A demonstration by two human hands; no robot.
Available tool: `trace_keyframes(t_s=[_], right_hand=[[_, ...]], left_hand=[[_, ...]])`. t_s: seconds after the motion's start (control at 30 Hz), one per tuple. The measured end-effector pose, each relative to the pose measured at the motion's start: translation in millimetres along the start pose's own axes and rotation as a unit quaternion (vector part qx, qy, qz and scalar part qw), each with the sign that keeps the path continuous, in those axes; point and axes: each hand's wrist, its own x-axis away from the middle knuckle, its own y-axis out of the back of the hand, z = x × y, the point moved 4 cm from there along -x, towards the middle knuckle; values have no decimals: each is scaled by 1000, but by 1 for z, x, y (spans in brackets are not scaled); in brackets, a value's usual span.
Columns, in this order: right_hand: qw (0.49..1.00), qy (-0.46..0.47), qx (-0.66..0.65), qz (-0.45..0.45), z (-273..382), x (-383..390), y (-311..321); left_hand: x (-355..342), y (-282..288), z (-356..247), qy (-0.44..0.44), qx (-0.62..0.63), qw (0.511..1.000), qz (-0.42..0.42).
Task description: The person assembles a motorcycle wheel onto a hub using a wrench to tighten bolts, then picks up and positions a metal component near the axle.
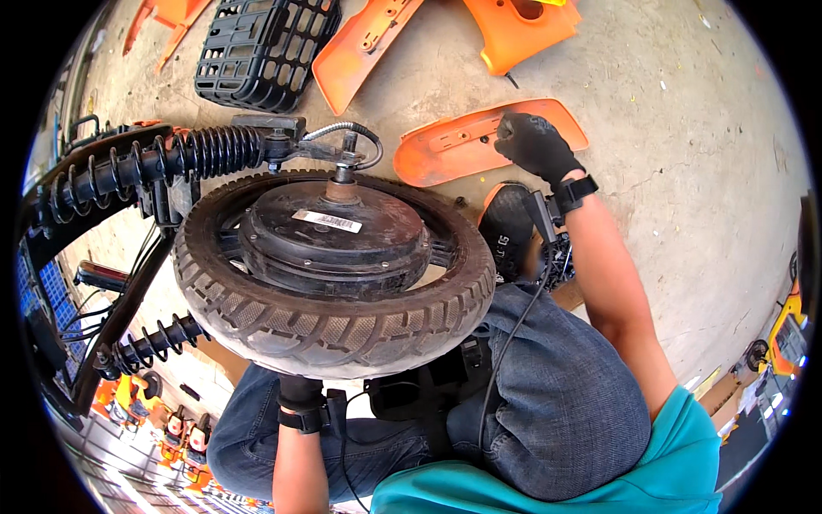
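Observation:
A motor wheel with a treaded black tyre [334,330] lies nearly flat in front of me, above my lap. Its round black hub motor [338,244] carries a white label, and a threaded axle [344,170] stands up from it with a cable beside it. My left hand [300,394], in a black glove, is at the tyre's near underside; the tyre hides its fingers. Beyond the wheel to the right, my gloved right hand [538,147] is closed above a long orange fender [454,146] on the floor. Whatever its curled fingers hold is hidden.
Black coil-spring shocks [163,163] and a dark frame stand at the left, close to the wheel. A black plastic basket [265,56] and orange body panels [364,51] lie on the concrete floor at the back. My shoe [505,227] rests right of the tyre.

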Motion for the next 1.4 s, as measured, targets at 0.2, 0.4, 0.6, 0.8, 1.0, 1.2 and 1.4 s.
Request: trace_keyframes(t_s=[0.2, 0.4, 0.6, 0.8, 1.0, 1.2, 1.4], right_hand=[[995, 1, 85, -55, -12, 13, -29], [991, -54, 123, -11, 7, 1, -49], [995, -55, 65, -47, 0, 1, -50], [957, 14, -283, 58, 37, 10, 16], [979, 94, -174, 49, 108, 29, 131], [984, 133, -79, 90, 219, 63, 195], [907, 357, 33, 220, 341, 111, 164]], left_hand=[[-5, 6, -16, 58, 38, 997, 32], [2, -4, 11, 96, 227, 969, 11], [13, -24, 44, 69, 177, 982, 14], [-5, -1, 14, -2, 61, 993, -105], [-52, 17, -60, -48, 142, 982, -116], [-45, 25, -69, -18, 395, 907, -147], [-5, 60, -83, 74, 518, 830, -195]])
